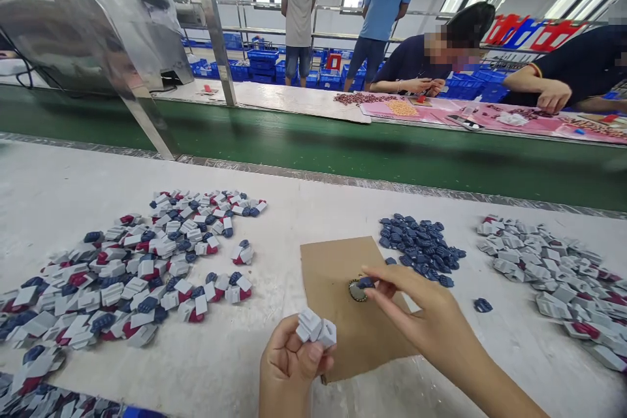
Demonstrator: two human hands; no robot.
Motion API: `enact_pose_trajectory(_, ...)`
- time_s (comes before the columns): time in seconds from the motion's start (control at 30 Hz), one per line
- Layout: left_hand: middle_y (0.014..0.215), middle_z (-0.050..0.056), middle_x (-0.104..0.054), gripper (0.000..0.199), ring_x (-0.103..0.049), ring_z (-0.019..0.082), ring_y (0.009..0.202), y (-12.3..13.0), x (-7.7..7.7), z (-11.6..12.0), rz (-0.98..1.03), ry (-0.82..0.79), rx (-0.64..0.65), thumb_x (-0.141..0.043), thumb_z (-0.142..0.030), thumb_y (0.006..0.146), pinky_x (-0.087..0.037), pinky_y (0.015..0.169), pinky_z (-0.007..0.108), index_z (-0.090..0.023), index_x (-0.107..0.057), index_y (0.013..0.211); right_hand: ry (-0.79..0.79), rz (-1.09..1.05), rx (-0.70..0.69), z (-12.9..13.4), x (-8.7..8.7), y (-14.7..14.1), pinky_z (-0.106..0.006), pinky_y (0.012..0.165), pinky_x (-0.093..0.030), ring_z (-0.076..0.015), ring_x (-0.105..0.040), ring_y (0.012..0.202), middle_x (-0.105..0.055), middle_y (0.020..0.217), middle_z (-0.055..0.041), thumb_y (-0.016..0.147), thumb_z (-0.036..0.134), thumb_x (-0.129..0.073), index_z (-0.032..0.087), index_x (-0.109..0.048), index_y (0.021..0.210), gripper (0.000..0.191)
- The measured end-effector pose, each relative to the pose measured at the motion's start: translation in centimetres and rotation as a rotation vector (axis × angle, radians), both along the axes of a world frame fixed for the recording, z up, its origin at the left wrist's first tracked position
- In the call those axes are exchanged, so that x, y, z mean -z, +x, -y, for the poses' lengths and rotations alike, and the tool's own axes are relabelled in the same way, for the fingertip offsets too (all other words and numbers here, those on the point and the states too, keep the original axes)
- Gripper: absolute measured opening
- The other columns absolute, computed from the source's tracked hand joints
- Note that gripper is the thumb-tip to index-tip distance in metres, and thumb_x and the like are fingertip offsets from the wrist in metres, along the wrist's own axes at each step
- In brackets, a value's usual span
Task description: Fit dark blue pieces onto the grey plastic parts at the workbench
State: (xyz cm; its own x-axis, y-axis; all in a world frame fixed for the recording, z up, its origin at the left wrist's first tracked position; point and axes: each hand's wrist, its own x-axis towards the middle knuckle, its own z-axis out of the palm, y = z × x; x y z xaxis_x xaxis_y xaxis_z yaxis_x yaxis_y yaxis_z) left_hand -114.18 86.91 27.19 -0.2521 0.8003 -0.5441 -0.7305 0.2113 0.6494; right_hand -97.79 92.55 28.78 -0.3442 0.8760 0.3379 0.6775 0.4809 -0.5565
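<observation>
Light grey block pieces (313,328) are pinched between the thumb and fingers of my left hand (291,362), just off the left edge of a brown cardboard sheet (337,339). Over the cardboard, my right hand (416,304) grips a small dark blue piece (365,282) between thumb and fingertips. That piece is at a round metal cap (357,291) with a toothed rim, lying on the cardboard. Loose dark blue pieces (421,245) are heaped behind my right hand.
Assembled grey, blue and red pieces (147,268) cover the left of the white table (279,209). Grey and red pieces (553,274) lie at right. Beyond a green conveyor belt (294,150), people sit working and others stand. A metal post (215,32) rises at back left.
</observation>
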Motion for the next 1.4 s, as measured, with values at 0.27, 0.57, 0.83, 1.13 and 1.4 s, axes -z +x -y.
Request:
enact_pose_trajectory(0.27,0.062,0.0,-0.073,0.03,-0.063,0.011,0.057,0.5,0.0,0.7,-0.088,0.094,0.002,-0.086,-0.03,0.036,-0.051,0.052,0.013,-0.024,-0.074,0.062,-0.188,-0.383,-0.072,2.9,-4.6,-2.8,-0.014,0.063,-0.052,-0.0107,-0.063,0.075,-0.067,0.085,0.0033,0.077,0.011,-0.063,0.028,-0.065,0.091,0.022)
enact_pose_trajectory(0.57,0.065,-0.002,-0.072,0.022,-0.064,0.012,0.063,0.6,0.1,0.8,-0.206,0.229,0.011,-0.084,-0.031,0.043,-0.051,0.064,0.018,-0.028,-0.074,0.063,-0.032,-0.351,-0.151,2.7,-4.5,-3.3,-0.012,0.065,-0.049,-0.0082,-0.062,0.074,-0.067,0.084,-0.0008,0.075,0.0,-0.059,0.017,-0.067,0.094,0.026)
enact_pose_trajectory(0.83,0.066,-0.002,-0.071,0.018,-0.064,0.012,0.063,0.6,-0.3,0.9,-0.291,0.273,0.008,-0.082,-0.028,0.047,-0.05,0.059,0.014,-0.025,-0.074,0.063,0.096,-0.269,-0.184,2.9,-4.4,-3.2,-0.018,0.071,-0.049,-0.0105,-0.062,0.075,-0.067,0.085,-0.002,0.076,-0.001,-0.055,0.015,-0.064,0.091,0.023)
enact_pose_trajectory(1.13,0.071,-0.002,-0.073,0.015,-0.064,0.011,0.065,0.9,0.5,1.4,-0.468,0.252,-0.062,-0.077,-0.025,0.056,-0.049,0.061,0.011,-0.023,-0.074,0.07,0.08,-0.337,-0.14,3.5,-2.3,-4.5,-0.022,0.054,-0.047,-0.0126,-0.056,0.062,-0.061,0.072,-0.0053,0.08,-0.001,-0.05,0.015,-0.061,0.088,0.021)
enact_pose_trajectory(1.4,0.052,0.0,-0.07,0.021,-0.062,0.01,0.05,0.8,0.7,-0.1,-0.197,0.129,0.148,-0.08,-0.033,0.052,-0.049,0.05,0.013,-0.017,-0.071,0.062,-0.049,-0.234,-0.015,1.5,-2.9,-2.6,-0.041,0.091,-0.036,-0.0213,-0.049,0.105,-0.06,0.11,-0.0043,0.091,0.023,-0.042,0.024,-0.061,0.107,0.025)
